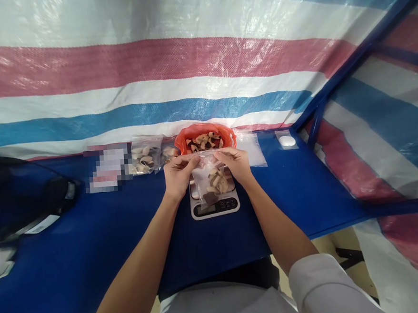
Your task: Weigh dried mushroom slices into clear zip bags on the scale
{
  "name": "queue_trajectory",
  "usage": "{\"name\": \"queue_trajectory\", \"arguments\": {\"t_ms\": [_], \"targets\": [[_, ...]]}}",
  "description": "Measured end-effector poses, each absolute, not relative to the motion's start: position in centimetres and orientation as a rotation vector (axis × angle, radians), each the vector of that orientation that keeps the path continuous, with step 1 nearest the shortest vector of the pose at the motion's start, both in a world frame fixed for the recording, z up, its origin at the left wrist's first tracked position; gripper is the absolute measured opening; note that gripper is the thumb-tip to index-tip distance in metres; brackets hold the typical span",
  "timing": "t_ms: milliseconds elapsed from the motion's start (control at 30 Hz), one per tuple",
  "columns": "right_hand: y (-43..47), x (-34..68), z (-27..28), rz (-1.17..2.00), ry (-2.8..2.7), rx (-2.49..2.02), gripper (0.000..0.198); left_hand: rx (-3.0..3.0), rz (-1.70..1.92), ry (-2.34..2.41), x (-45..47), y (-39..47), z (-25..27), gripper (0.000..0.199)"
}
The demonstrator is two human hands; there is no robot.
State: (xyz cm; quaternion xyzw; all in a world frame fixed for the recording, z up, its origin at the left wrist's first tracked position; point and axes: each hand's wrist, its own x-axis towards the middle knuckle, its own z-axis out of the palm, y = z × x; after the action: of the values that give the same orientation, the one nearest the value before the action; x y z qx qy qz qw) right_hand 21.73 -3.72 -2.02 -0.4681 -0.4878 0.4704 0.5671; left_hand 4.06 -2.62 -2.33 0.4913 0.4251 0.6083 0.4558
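Observation:
A clear zip bag (pixel 204 188) with pale, dark-edged dried slices (pixel 218 180) in it hangs between my two hands, above a white kitchen scale (pixel 216 214). My left hand (pixel 177 174) pinches the bag's top edge at its left end. At the right end of the same edge, my right hand (pixel 235 163) grips with thumb and fingers. Part of the scale's plate and display is covered by the bag. Just behind my hands stands a red plastic bag (pixel 231 135), its mouth spread wide, holding more of the slices (pixel 205 141).
Filled clear bags (pixel 145 154) lie left of the red bag, near a blurred-out item (pixel 105 167). Flat clear bags (pixel 254 148) lie right. A white round object (pixel 287 140) sits at the blue table's (pixel 297 193) far right. A black bag (pixel 26 198) occupies the left; striped sheeting (pixel 152 60) hangs behind.

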Motion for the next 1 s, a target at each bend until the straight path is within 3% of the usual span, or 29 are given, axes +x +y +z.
{"name": "queue_trajectory", "arguments": {"t_ms": [1000], "targets": [[-3.88, 21.43, -1.92, 1.083, -1.200, -1.089, 0.031, 1.319, 1.402, 1.105, 4.26, -2.99, -1.97, 0.026]]}}
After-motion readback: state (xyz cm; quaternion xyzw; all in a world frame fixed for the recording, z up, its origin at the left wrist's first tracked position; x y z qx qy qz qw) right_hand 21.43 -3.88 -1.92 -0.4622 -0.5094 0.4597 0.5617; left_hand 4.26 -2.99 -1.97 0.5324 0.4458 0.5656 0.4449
